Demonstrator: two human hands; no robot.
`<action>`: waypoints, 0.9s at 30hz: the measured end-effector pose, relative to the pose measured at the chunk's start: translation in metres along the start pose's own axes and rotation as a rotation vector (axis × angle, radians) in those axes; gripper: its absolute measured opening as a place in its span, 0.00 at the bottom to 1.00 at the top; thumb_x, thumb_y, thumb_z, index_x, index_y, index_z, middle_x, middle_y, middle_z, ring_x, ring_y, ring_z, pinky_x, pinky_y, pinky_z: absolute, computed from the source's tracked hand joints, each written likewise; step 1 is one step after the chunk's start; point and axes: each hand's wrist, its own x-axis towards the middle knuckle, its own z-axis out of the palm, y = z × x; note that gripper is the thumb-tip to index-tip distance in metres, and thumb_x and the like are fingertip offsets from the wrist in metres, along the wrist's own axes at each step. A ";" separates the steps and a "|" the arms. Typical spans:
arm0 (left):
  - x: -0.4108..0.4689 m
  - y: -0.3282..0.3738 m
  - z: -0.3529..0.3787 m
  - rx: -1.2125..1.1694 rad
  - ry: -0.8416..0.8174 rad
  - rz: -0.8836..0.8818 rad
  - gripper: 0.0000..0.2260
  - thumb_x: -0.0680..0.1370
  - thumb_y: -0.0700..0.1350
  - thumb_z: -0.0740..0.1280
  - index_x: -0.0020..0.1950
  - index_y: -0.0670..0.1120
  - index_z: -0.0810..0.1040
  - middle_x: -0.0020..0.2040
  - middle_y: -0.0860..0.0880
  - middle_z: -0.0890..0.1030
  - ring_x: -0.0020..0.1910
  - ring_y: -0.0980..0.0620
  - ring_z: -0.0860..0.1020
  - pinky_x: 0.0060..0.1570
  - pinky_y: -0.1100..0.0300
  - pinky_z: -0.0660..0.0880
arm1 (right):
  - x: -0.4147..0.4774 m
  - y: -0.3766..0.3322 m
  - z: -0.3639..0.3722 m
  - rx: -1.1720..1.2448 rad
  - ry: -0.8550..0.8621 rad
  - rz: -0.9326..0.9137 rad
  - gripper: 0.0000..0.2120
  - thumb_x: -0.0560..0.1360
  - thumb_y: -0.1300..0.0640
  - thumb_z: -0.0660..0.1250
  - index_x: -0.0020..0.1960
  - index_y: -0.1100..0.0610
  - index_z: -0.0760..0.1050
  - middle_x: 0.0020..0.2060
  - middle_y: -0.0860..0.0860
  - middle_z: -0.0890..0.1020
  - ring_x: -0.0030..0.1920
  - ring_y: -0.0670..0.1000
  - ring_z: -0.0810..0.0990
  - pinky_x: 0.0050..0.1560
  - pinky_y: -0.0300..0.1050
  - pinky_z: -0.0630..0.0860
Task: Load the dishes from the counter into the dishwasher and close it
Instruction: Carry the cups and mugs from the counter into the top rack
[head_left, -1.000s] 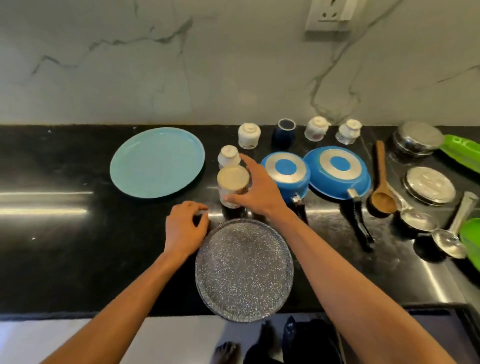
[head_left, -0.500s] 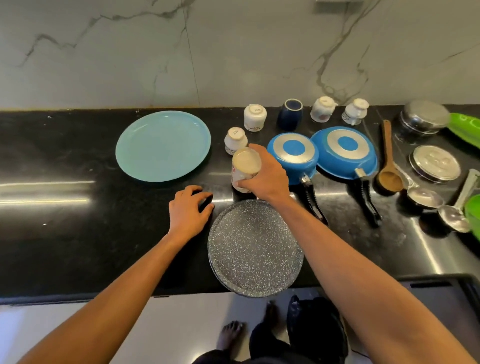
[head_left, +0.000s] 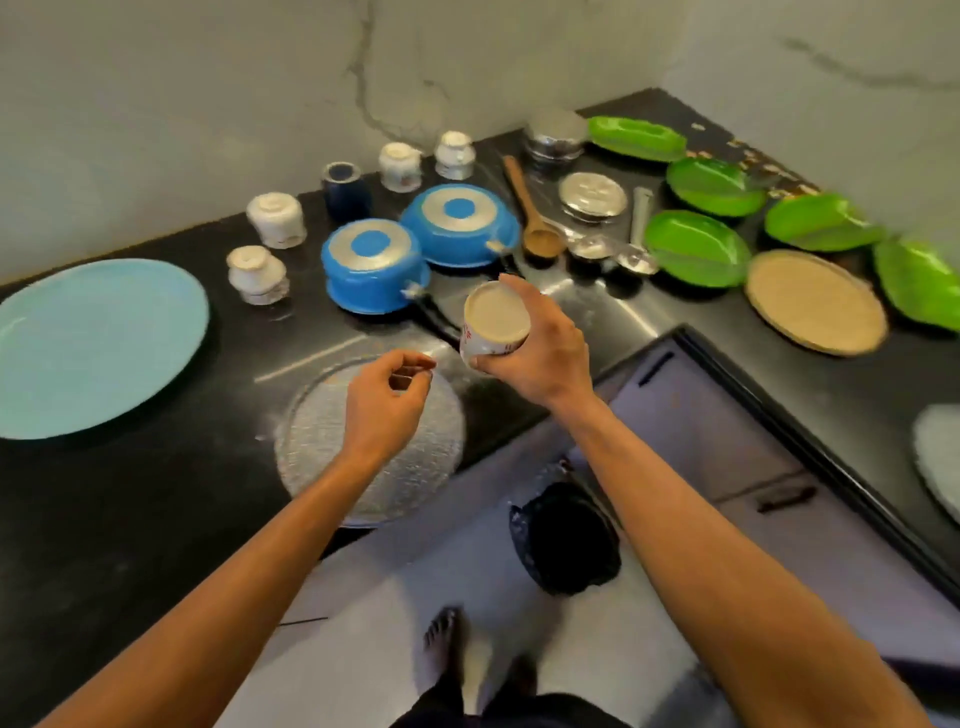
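My right hand (head_left: 540, 353) holds a white cup (head_left: 493, 325) upside down, lifted above the black counter (head_left: 130, 493). Just left of it my left hand (head_left: 387, 405) hovers over a speckled grey plate (head_left: 317, 441) that overhangs the counter's front edge; its fingers are loosely curled and hold nothing. A light blue plate (head_left: 88, 343) lies at the left. Behind stand two upturned blue pans (head_left: 371, 265) (head_left: 460, 223), several white cups (head_left: 257, 273) and a dark blue cup (head_left: 343, 189).
To the right lie a wooden spoon (head_left: 530, 218), steel lids and spoons (head_left: 592, 195), several green leaf-shaped plates (head_left: 696, 249) and a tan round plate (head_left: 815, 301). A grey cabinet front (head_left: 701, 431) fills the counter's corner. A black bag (head_left: 566, 535) sits on the floor by my feet.
My right hand has lifted the white cup off the counter and carried it right. My left hand rose from beside the grey plate. My view swung right, showing the green plates.
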 end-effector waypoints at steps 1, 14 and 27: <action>-0.008 0.006 0.017 -0.013 -0.049 0.016 0.07 0.77 0.41 0.69 0.48 0.53 0.82 0.42 0.58 0.83 0.42 0.62 0.80 0.42 0.69 0.75 | -0.014 0.014 -0.014 -0.018 0.032 0.044 0.43 0.61 0.42 0.79 0.72 0.41 0.66 0.64 0.45 0.78 0.61 0.51 0.78 0.55 0.49 0.76; -0.243 0.064 0.239 0.079 -0.752 0.173 0.06 0.75 0.38 0.69 0.47 0.48 0.84 0.40 0.53 0.84 0.41 0.56 0.81 0.43 0.63 0.78 | -0.329 0.192 -0.195 -0.051 0.354 0.632 0.44 0.60 0.41 0.80 0.72 0.39 0.66 0.65 0.43 0.77 0.62 0.51 0.78 0.59 0.48 0.76; -0.504 0.088 0.380 0.282 -1.110 0.118 0.13 0.75 0.37 0.68 0.37 0.55 0.79 0.33 0.53 0.81 0.35 0.54 0.78 0.40 0.60 0.75 | -0.654 0.295 -0.253 0.085 0.509 1.118 0.48 0.62 0.48 0.82 0.75 0.39 0.61 0.70 0.47 0.72 0.67 0.55 0.73 0.60 0.52 0.75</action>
